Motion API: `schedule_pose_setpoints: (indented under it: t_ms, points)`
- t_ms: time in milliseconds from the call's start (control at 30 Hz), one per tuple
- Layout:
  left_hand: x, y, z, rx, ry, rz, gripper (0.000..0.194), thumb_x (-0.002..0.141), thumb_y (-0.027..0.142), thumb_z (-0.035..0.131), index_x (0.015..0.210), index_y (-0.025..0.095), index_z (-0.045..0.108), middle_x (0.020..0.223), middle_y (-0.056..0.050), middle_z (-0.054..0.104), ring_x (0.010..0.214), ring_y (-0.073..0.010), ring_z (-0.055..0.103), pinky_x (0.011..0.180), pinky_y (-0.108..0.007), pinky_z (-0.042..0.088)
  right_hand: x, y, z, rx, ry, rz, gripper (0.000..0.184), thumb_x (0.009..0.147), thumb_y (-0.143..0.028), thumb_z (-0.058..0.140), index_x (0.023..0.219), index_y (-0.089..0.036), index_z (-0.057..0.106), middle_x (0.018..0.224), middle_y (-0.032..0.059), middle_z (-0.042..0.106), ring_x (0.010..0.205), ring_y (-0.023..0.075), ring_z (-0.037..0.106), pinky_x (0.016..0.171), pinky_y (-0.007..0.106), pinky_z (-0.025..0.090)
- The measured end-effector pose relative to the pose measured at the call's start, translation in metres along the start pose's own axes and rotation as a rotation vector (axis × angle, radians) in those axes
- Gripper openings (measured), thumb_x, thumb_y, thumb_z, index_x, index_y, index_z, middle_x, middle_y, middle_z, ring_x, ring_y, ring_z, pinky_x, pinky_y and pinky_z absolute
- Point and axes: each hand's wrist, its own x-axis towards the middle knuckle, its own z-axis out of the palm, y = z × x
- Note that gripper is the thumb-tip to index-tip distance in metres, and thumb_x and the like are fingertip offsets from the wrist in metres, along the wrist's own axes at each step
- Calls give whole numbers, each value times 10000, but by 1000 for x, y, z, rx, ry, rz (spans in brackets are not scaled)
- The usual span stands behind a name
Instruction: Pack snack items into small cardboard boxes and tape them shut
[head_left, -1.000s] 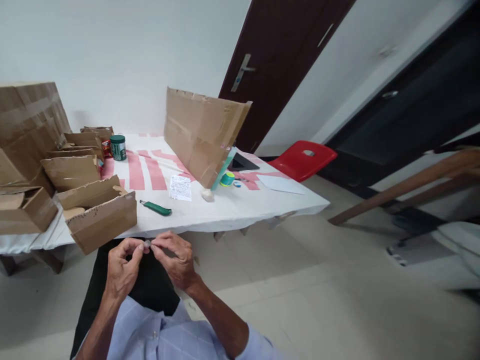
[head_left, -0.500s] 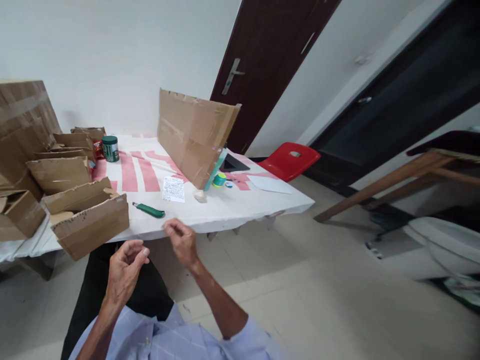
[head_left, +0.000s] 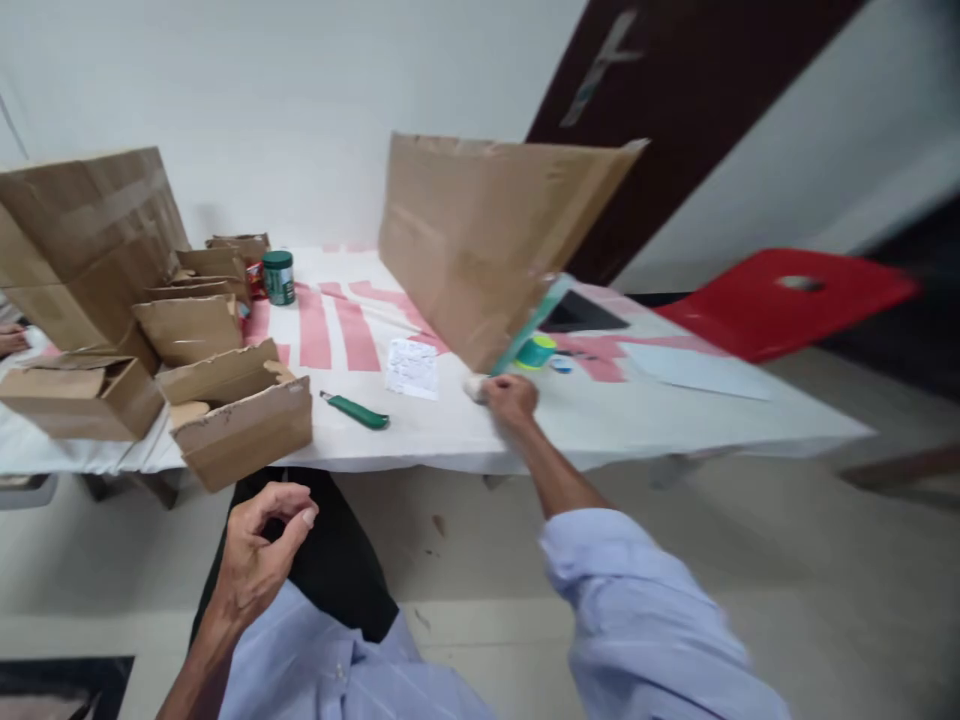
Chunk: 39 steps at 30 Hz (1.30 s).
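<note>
My left hand (head_left: 262, 550) hovers over my lap in front of the table, thumb and forefinger curled together at the tips; anything between them is too small to make out. Reaching onto the tabletop, my right hand (head_left: 512, 400) has its fingers closed at a small whitish lump (head_left: 475, 388), blurred and partly covered by the fingers. Beside it rises a large upright cardboard piece (head_left: 480, 240). A green utility knife (head_left: 358, 411) and a white paper with small markings (head_left: 412, 368) lie to the left of my right hand.
Several open cardboard boxes (head_left: 247, 440) stand on the left, one jutting past the table edge, near a green-lidded jar (head_left: 278, 278). A yellow-green tape roll (head_left: 536, 351), a dark flat object (head_left: 581, 312) and a white sheet (head_left: 690, 370) lie right. A red chair (head_left: 787, 300) stands beyond.
My right hand has moved forward and right, from above the table's front edge to the whitish lump. My left hand stays over my lap. The view has swung left.
</note>
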Motion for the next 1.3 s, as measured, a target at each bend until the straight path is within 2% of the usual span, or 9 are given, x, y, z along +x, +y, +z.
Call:
schedule_pose_setpoints:
  t_ms: [167,267,467,567,733,867,967,1100,1300]
  points:
    - [3,5,-65,328,478,251,35,896,264,747,895,230,739,878,-16,733,846,-174,698,844,-312,575,13,19,16,147,-35,201,146,808,-280,666,712,-224,572,654,57,582,694,200,516,721,379,426]
    - [27,-12,-105,342,660,216,157,884,369,760,912,220,720,1057,-52,716,1018,-210,694,864,-326,578,12,24,17,174,-58,211,107,807,-277,685,760,-213,613,705,81,611,713,218,548,739,393,448]
    - [76,-56,-132,282,346,-83,521,898,674,602,1097,224,776,1488,-143,586,1446,-359,519,1041,-469,570,-8,16,4,-115,-61,-10,216,875,-269,540,858,-190,740,972,206,705,906,328,639,786,454,458]
    - [79,-68,-130,285,163,-123,678,793,725,728,1272,244,737,1600,-144,484,1544,-410,397,1168,-557,482,-14,-19,0,-158,-20,-107,355,875,-261,507,1090,-134,760,1076,241,712,993,358,653,835,477,488]
    - [70,-77,-133,302,-1,-47,1090,619,731,888,1528,241,538,1634,-164,412,1569,-439,347,1294,-601,306,-52,-157,2,238,-137,-633,297,948,-341,530,1041,-191,768,1063,148,749,1004,288,666,896,424,529]
    - [69,-84,-136,322,-51,-7,1260,571,752,909,1598,205,428,1655,-210,349,1568,-454,334,1300,-633,268,-109,-268,10,569,-547,-991,220,1000,-327,601,939,-246,796,949,67,761,861,219,674,810,356,518]
    - [71,-89,-136,316,-60,24,1305,555,754,916,1615,201,392,1657,-219,334,1578,-453,315,1306,-635,251,-139,-309,25,462,-821,-1161,154,923,-195,666,865,-248,798,842,26,736,751,174,633,741,314,465]
    - [72,-95,-135,290,-48,45,1298,576,747,911,1610,163,386,1657,-244,322,1585,-451,299,1311,-612,252,-147,-321,45,242,-966,-1116,181,810,-63,678,770,-210,776,781,11,727,686,142,610,688,278,414]
    - [73,-103,-133,289,-55,71,1258,607,729,906,1614,186,384,1653,-230,341,1558,-442,343,1296,-616,275,-149,-327,56,184,-1129,-899,115,838,-171,685,892,-175,787,810,8,758,717,151,663,675,247,456]
